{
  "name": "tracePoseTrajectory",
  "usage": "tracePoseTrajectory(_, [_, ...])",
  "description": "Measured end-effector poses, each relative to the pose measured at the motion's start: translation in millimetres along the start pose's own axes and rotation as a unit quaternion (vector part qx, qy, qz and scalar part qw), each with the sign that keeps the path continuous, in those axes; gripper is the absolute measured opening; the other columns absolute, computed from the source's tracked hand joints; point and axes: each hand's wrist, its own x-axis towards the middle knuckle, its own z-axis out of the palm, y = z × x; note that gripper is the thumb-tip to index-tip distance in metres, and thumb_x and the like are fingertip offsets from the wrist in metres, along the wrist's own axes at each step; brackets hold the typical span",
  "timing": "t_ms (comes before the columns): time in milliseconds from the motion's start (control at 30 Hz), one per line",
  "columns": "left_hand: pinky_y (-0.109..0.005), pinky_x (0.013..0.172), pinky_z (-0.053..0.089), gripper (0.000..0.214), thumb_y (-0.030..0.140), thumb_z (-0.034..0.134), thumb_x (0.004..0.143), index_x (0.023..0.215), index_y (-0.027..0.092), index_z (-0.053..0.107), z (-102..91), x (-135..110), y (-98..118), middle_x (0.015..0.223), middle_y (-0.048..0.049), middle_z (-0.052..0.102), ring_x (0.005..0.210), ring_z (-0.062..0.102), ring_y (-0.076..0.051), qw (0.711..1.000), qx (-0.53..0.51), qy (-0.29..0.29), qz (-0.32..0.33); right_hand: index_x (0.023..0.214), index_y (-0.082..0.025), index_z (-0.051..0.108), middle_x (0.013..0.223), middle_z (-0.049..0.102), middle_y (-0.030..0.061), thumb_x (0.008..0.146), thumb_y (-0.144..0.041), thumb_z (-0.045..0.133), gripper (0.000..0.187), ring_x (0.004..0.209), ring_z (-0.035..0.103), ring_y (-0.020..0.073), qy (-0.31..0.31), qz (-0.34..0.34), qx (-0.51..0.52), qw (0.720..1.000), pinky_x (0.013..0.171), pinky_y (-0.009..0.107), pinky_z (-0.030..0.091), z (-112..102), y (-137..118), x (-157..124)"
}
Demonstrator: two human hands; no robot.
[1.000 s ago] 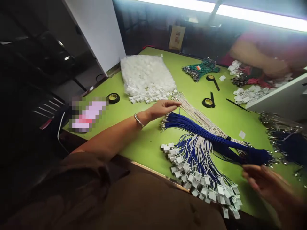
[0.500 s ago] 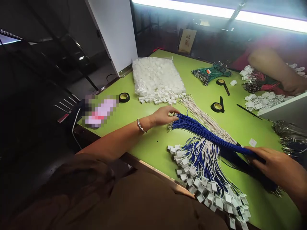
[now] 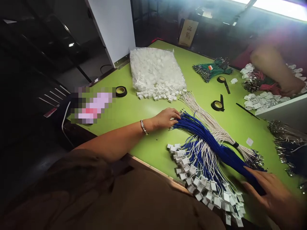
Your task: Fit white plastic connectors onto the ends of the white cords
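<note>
Long bundle of blue cords [image 3: 211, 143] is laid diagonally on bright green tabletop [image 3: 153, 143], beside a bundle of white cords [image 3: 211, 123]; dark room behind. Far end is touched by curled left hand [image 3: 166, 117] fingers, grip cannot be told. Near end is covered by right hand [image 3: 271, 193], fingers stretched flat, nothing clasped.

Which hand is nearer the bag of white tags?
Left. The left hand rests on the blue cords just short of the bag; right hand is far off at their other end.
</note>
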Motion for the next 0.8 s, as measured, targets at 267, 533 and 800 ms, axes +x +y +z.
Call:
tracePoseTrajectory(267, [-0.027,0.087,0.047,0.018,0.017,0.059,0.078,0.092,0.017,0.071,-8.0,1.3,-2.6,0.096,-0.0060,0.067,0.091,0.062,-0.015,0.996,-0.080,-0.010,-0.021,0.090,-0.034,0.073,0.095,0.071,0.0093,0.076,-0.051,0.059,0.026,0.080,0.065,0.0246,-0.174,-0.062,0.076,0.980,0.070,0.039,0.047,-63.2,-63.3,117.3])
tracePoseTrajectory(533, [-0.029,0.091,0.045,0.019,0.019,0.060,0.078,0.094,0.018,0.070,-7.3,-3.4,-3.8,0.099,-0.0062,0.066,0.094,0.060,-0.015,0.999,-0.053,-0.006,0.001,0.065,-0.015,0.069,0.061,0.065,0.0101,0.079,-0.046,0.049,0.040,0.057,0.057,0.0177,-0.162,0.075,0.048,0.983,0.054,0.028,0.037,15.4,-177.0,251.3])
tracePoseTrajectory(800, [-0.025,0.081,0.046,0.009,0.015,0.062,0.077,0.078,0.016,0.071,-8.0,-4.1,-2.9,0.084,-0.0055,0.067,0.083,0.060,-0.014,0.999,-0.032,-0.022,0.010,0.070,-0.016,0.070,0.064,0.066,0.0099,0.071,-0.031,0.053,0.023,0.062,0.059,0.0191,-0.096,0.121,0.060,0.986,0.056,0.027,0.037,55.3,-169.5,262.9])
